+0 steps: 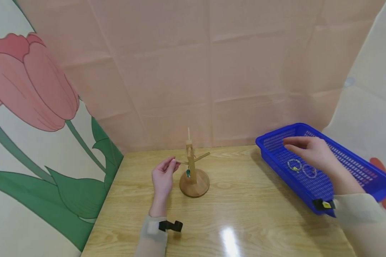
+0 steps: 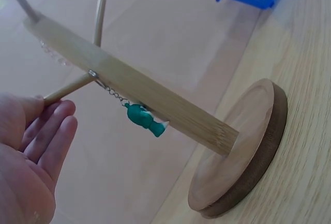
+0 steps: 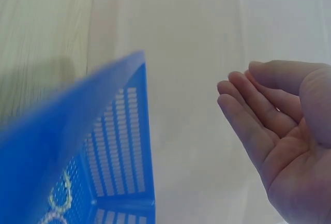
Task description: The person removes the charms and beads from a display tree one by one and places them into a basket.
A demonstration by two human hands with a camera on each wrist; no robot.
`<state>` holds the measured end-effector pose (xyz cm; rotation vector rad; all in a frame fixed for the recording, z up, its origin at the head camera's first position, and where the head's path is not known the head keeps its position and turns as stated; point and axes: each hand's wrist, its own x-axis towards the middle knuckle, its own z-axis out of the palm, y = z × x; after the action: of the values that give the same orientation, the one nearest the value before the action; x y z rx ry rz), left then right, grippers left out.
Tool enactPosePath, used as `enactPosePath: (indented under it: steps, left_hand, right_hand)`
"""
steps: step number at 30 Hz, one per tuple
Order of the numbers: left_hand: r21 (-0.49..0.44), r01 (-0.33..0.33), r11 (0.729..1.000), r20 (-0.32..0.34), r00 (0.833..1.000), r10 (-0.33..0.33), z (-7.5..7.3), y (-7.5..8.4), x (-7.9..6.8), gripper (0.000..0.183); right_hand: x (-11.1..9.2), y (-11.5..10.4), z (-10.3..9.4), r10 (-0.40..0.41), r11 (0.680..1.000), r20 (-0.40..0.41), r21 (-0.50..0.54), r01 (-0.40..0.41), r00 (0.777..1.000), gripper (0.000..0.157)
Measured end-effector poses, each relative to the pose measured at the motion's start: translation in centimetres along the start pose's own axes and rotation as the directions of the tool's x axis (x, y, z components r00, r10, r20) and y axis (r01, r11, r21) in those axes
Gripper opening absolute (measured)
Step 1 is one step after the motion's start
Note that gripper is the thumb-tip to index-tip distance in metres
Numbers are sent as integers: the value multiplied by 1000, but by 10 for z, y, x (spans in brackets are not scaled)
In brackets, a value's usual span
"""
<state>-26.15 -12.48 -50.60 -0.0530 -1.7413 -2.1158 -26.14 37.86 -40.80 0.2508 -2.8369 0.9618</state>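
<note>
My left hand (image 1: pixel 162 175) pinches the tip of a thin side peg on a wooden display stand (image 1: pixel 193 175) with a round base. In the left wrist view, a teal figure keychain (image 2: pixel 140 116) hangs by its chain and clasp from that peg, close to the post. A clear beaded strand (image 2: pixel 51 53) shows behind the post's upper part. My right hand (image 1: pixel 313 153) hovers over a blue basket (image 1: pixel 313 191), fingers loosely bent and nothing between them. Inside the basket lie a yellowish beaded bracelet (image 1: pixel 295 169) and a pinkish one (image 1: pixel 310 177).
The stand is on a light wood table (image 1: pixel 244 200), left of the basket. Another peg (image 1: pixel 202 156) sticks out on the stand's right side. A plain pinkish cloth (image 1: pixel 212 71) hangs behind the table, and a tulip-printed panel (image 1: pixel 35 82) is on the left.
</note>
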Motion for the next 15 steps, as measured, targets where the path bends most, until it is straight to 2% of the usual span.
enactPosePath:
  steps: [6,15]
  left_hand:
    - [2,11,1000,38,999,-11,-1,-1,8,23]
    - [-11,64,998,95,994,-62,0,-1,21,28]
  right_hand:
    - [-2,-21,11,-48,998,-58,43,51,997,39]
    - [-7,-43,32,-91,990,-65,104,98,994,35]
